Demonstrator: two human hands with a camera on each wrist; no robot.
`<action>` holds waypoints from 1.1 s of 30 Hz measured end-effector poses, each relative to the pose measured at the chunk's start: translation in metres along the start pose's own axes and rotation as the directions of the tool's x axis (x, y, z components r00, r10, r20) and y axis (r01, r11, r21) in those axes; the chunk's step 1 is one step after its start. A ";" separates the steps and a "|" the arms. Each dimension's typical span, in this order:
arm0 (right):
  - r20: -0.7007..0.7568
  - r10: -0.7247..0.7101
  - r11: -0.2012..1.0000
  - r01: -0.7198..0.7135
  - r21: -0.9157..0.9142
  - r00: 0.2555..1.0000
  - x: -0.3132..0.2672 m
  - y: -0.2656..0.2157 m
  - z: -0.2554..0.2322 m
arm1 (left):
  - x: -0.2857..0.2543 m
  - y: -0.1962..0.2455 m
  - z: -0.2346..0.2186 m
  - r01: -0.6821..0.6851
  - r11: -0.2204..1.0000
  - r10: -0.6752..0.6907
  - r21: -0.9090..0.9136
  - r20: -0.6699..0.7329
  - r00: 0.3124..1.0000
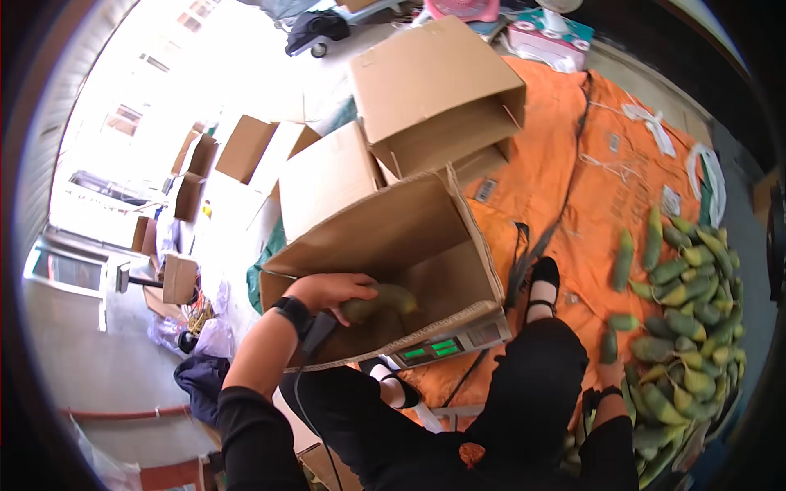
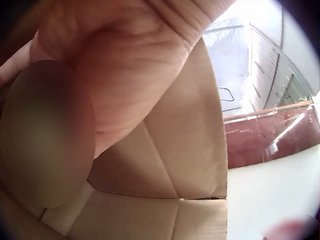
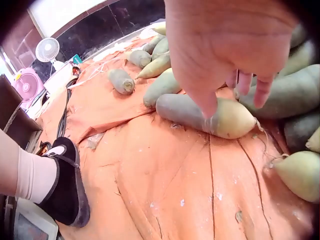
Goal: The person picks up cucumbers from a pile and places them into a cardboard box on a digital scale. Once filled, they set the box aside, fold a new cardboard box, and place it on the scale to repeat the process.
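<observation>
Inside an open cardboard box (image 1: 368,233), my left hand (image 1: 332,293) grips a green radish (image 1: 381,304) between thumb and fingers. In the left wrist view the palm (image 2: 135,65) lies against the blurred radish (image 2: 47,140). My right hand (image 1: 608,375) is at the near side of the radish pile (image 1: 688,327). The right wrist view shows this hand (image 3: 230,55) over a radish (image 3: 185,111) with a pale root end, thumb across it and fingers spread beyond its upper edge; whether they press on it cannot be told.
Under the box is a scale with a lit green display (image 1: 431,350). More cardboard boxes (image 1: 434,74) stand beyond it. An orange sheet (image 1: 573,196) covers the floor, with a black shoe (image 1: 544,282) on it. A cable (image 1: 307,417) runs by the left forearm.
</observation>
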State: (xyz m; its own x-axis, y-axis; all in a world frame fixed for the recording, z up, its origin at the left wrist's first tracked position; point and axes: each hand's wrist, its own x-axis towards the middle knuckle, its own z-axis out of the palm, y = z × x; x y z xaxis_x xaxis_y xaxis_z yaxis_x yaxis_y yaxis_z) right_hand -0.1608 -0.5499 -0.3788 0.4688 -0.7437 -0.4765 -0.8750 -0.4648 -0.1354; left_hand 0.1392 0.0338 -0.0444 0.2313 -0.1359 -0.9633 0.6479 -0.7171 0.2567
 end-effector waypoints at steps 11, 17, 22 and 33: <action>0.050 0.073 0.950 -0.085 0.300 0.996 -0.004 -0.005 0.036 | 0.087 -0.035 0.022 0.023 1.000 -0.025 0.011 0.147 0.989; 0.353 0.062 0.579 -0.322 0.749 0.933 -0.038 -0.028 0.008 | 0.092 -0.052 0.008 0.058 0.888 -0.053 0.455 -0.025 0.998; 0.428 0.030 0.685 -0.330 0.649 0.903 -0.094 -0.075 -0.053 | 0.042 -0.005 -0.006 -0.117 0.932 0.117 0.343 0.021 0.993; -0.041 -0.548 0.384 0.295 0.875 0.835 -0.150 -0.156 -0.187 | -0.136 0.058 0.055 -0.749 0.590 0.790 0.301 -0.023 0.613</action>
State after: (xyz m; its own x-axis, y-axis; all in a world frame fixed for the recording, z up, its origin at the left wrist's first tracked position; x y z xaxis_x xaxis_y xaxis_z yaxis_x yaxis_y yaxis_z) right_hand -0.0720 -0.4554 -0.1237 0.8762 -0.3864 -0.2881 -0.3035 0.0220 -0.9526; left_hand 0.1055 -0.0265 0.0970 0.6698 -0.6343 -0.3859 -0.0093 -0.5269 0.8499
